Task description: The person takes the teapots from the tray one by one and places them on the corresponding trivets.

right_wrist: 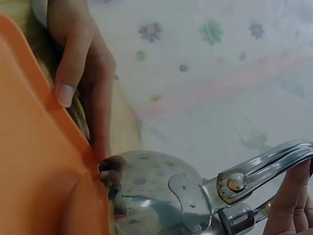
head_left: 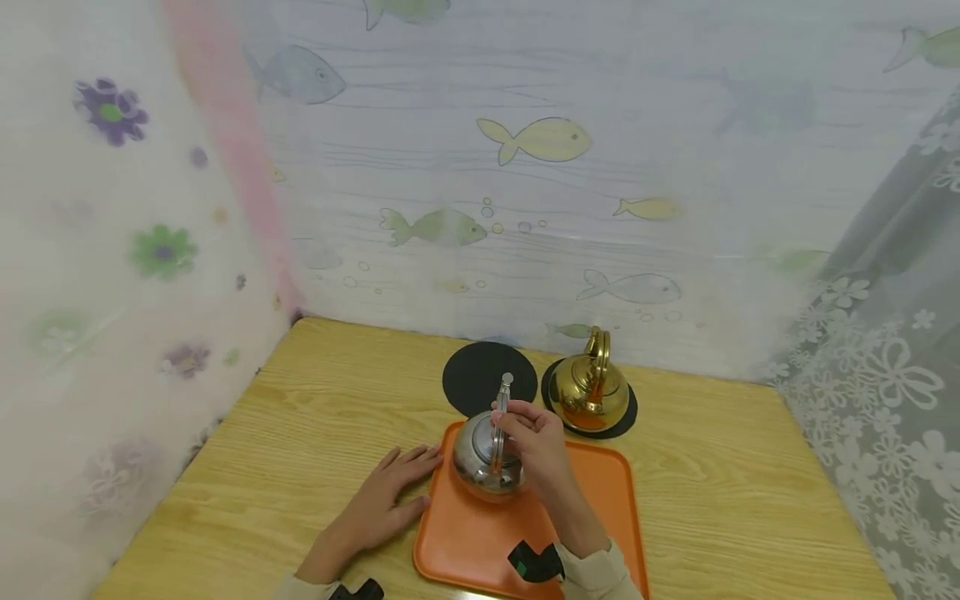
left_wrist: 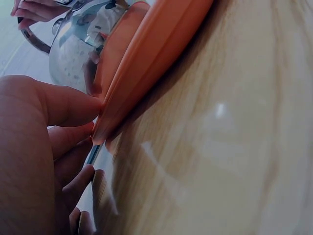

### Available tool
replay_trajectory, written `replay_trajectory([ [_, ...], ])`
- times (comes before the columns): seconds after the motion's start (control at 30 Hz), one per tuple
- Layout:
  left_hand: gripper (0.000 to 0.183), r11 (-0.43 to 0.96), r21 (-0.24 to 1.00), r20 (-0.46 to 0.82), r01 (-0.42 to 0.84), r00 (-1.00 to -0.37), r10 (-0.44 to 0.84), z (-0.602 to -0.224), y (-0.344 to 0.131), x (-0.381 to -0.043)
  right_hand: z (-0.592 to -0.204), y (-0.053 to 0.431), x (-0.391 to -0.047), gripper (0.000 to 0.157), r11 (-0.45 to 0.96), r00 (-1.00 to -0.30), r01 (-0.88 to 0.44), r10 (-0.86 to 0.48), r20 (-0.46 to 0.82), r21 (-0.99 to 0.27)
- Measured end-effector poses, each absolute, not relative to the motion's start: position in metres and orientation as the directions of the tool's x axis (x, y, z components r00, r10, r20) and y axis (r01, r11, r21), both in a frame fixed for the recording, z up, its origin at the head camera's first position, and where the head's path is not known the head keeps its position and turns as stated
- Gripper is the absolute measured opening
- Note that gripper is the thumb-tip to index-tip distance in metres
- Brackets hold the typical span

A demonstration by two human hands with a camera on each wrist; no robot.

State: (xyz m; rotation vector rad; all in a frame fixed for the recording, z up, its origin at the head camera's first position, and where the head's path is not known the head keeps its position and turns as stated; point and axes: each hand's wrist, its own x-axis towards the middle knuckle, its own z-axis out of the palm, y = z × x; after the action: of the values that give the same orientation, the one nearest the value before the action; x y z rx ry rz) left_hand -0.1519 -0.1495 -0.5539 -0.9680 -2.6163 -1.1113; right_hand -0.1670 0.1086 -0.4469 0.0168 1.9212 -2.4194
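A shiny silver kettle (head_left: 471,457) is over the far left part of an orange tray (head_left: 480,546). My right hand (head_left: 546,450) grips the kettle's raised metal handle (right_wrist: 264,171), fingers curled under it in the right wrist view. Whether the kettle's base rests fully on the tray is hard to tell. My left hand (head_left: 384,504) lies at the tray's left edge, fingers extended and spread. In the left wrist view, its thumb and fingertips touch the tray's rim (left_wrist: 122,93).
Behind the tray lies a round black mat (head_left: 480,371). To its right a gold kettle (head_left: 588,396) stands on a second black mat (head_left: 628,417). A patterned wall covering (head_left: 450,192) backs the wooden table (head_left: 720,475), and a lace curtain (head_left: 900,400) hangs at the right.
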Motion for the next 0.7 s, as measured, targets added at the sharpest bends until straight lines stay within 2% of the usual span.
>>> replay_trajectory([
  [0.7, 0.052, 0.517, 0.581, 0.377, 0.629, -0.770, 0.514, -0.554, -0.150, -0.153, -0.439, 0.103, -0.179, 0.021, -0.248, -0.998, 0.006, 0.051, -0.020, -0.969],
])
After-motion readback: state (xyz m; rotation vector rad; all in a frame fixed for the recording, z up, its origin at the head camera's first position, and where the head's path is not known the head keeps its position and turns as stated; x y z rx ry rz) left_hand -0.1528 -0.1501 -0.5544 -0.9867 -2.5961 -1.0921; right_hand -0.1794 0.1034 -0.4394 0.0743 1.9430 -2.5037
